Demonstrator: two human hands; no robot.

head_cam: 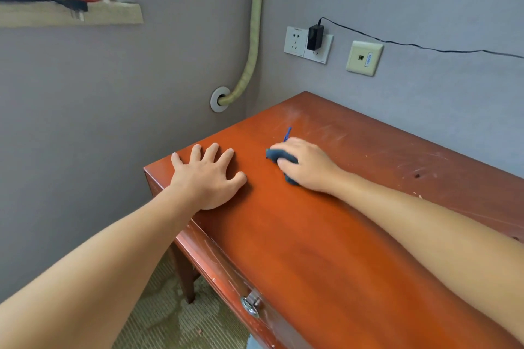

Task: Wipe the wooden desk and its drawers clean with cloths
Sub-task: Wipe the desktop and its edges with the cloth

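Note:
A reddish-brown wooden desk (326,235) stands in the room's corner. My left hand (208,176) lies flat on its near left corner with fingers spread. My right hand (306,164) grips a bunched dark blue cloth (279,156) and presses it on the desk top, a little right of my left hand. Most of the cloth is hidden under my fingers. A blue strip (287,133) sticks out behind that hand. The far and right part of the top carries pale dusty streaks (334,133). A drawer front with a metal ring handle (251,303) runs along the near side.
Grey walls meet behind the desk. On the wall are sockets with a black adapter (315,37) and its cord, a data outlet (364,57) and a beige hose (249,65) entering a wall hole. A shelf (71,13) with boxes hangs at upper left. Patterned carpet (175,320) lies below.

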